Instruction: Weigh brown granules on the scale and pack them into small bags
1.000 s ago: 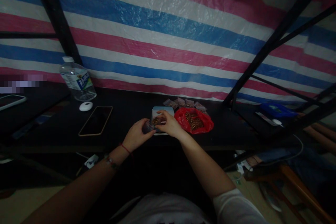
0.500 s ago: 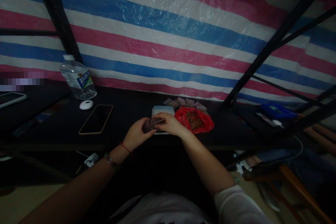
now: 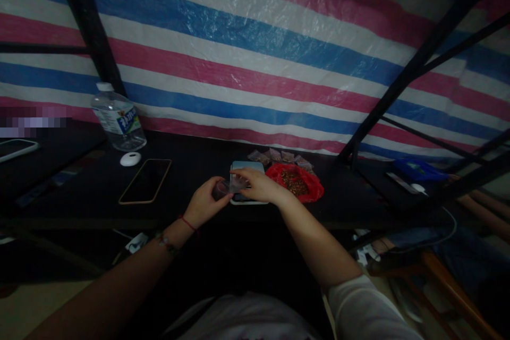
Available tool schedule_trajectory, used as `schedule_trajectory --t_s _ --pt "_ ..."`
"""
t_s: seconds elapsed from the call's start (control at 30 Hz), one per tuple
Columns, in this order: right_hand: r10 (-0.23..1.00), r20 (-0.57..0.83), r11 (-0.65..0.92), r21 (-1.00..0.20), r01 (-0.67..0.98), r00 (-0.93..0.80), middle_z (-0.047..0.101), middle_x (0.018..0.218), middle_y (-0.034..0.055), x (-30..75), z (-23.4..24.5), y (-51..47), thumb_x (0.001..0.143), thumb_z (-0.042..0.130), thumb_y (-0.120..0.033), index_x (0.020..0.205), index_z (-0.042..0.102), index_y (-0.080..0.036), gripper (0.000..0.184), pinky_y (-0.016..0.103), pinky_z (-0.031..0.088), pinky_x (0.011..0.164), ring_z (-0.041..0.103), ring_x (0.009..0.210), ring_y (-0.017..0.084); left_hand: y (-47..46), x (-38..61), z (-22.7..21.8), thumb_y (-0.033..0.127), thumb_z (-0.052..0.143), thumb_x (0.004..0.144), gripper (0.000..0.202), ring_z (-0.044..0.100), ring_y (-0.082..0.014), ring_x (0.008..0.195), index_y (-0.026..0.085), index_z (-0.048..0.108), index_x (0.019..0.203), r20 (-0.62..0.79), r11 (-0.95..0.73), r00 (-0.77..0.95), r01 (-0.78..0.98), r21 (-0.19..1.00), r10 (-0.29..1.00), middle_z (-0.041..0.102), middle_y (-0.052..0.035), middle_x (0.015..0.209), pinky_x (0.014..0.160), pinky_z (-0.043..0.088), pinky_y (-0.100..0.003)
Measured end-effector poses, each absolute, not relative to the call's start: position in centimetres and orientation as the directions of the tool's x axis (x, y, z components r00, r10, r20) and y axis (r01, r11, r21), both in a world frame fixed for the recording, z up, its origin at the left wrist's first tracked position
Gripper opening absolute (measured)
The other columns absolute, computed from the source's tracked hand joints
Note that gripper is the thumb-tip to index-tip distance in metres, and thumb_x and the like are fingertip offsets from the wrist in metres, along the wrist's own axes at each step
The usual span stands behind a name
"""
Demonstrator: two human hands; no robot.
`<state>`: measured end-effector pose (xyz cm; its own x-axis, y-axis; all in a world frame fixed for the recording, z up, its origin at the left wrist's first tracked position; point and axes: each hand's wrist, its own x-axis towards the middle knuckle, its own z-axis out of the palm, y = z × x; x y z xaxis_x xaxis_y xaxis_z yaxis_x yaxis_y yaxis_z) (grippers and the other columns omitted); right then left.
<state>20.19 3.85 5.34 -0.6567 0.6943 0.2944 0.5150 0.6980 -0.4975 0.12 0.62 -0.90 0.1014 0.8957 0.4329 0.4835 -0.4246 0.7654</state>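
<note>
My left hand is closed round a dark-looking, see-through plastic piece, perhaps a bundle of small bags; the dim light hides its exact kind. Just beside it, my right hand pinches a small clear plastic bag between thumb and fingers. Both hands are over the front of a flat scale with a pale top. To the right of the scale lies an open red plastic bag with brown grain-like bits in it. Several small filled clear bags lie behind it.
On the left of the black table are a phone, a white rounded object and a clear bottle. Dark metal posts frame a striped sheet. Another person's arm shows at far right.
My right hand has drawn slightly right, away from my left hand. A clear bag now shows between them, apart from the darker piece in the left hand.
</note>
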Motion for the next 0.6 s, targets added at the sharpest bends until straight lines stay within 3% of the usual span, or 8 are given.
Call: schedule_trajectory --t_s 0.17,0.27,0.33,0.4,0.5,0.6 --pt "0.8 0.374 0.598 -0.433 0.674 -0.469 0.063 0.115 0.0102 21.1 4.3 6.3 0.071 0.065 -0.013 0.117 0.061 -0.014 0.046 0.034 0.044 0.097 0.059 0.107 0.02 0.9 -0.2 -0.4 0.038 0.075 0.065 0.045 0.062 -0.0221 0.083 0.019 0.061 0.104 0.387 -0.369 -0.033 0.234 0.899 0.922 0.067 -0.0046 0.089 0.082 0.046 -0.035" --pt "0.89 0.361 0.432 -0.468 0.771 -0.28 0.065 0.113 0.0101 21.6 2.9 8.1 0.073 0.065 -0.014 0.115 0.061 -0.013 0.042 0.035 0.043 0.098 0.06 0.107 0.021 1.2 -0.5 0.2 0.042 0.071 0.069 0.046 0.062 -0.0195 0.085 0.019 0.059 0.107 0.293 -0.311 -0.127 -0.155 0.938 0.948 0.067 -0.0053 0.094 0.081 0.048 -0.032" --pt "0.928 0.304 0.345 -0.472 0.811 -0.217 0.066 0.112 0.0103 21.9 2.1 8.9 0.075 0.064 -0.014 0.118 0.059 -0.014 0.043 0.035 0.045 0.096 0.061 0.105 0.022 1.2 -0.8 0.8 0.047 0.064 0.075 0.042 0.062 -0.0173 0.081 0.018 0.061 0.105 0.162 -0.194 -0.11 -0.448 0.873 0.981 0.067 -0.0051 0.094 0.076 0.05 -0.03" --pt "0.935 0.278 0.327 -0.432 0.841 -0.22 0.065 0.113 0.0117 22.1 1.8 9.0 0.073 0.065 -0.014 0.121 0.057 -0.013 0.048 0.036 0.044 0.096 0.06 0.106 0.024 1.0 -1.0 1.6 0.047 0.057 0.08 0.037 0.062 -0.0161 0.076 0.017 0.063 0.101 0.041 -0.052 -0.032 -0.623 0.78 0.999 0.067 -0.0052 0.09 0.07 0.052 -0.03" --pt "0.886 0.398 0.386 -0.345 0.856 -0.239 0.058 0.123 0.0151 22.1 2.3 8.0 0.07 0.07 -0.018 0.128 0.053 -0.012 0.06 0.041 0.037 0.103 0.049 0.119 0.027 0.6 -1.3 2.3 0.042 0.054 0.082 0.035 0.063 -0.0165 0.074 0.014 0.066 0.098 -0.036 0.084 0.083 -0.7 0.709 0.996 0.067 -0.0065 0.086 0.067 0.054 -0.029" --pt "0.825 0.495 0.459 -0.305 0.835 -0.273 0.058 0.119 0.0133 21.6 3.4 6.0 0.076 0.067 -0.025 0.12 0.059 -0.014 0.046 0.041 0.036 0.103 0.048 0.118 0.026 0.5 -1.4 2.4 0.041 0.055 0.081 0.036 0.063 -0.0173 0.073 0.012 0.067 0.098 -0.047 0.137 0.144 -0.718 0.682 0.988 0.068 -0.0076 0.084 0.066 0.054 -0.029"
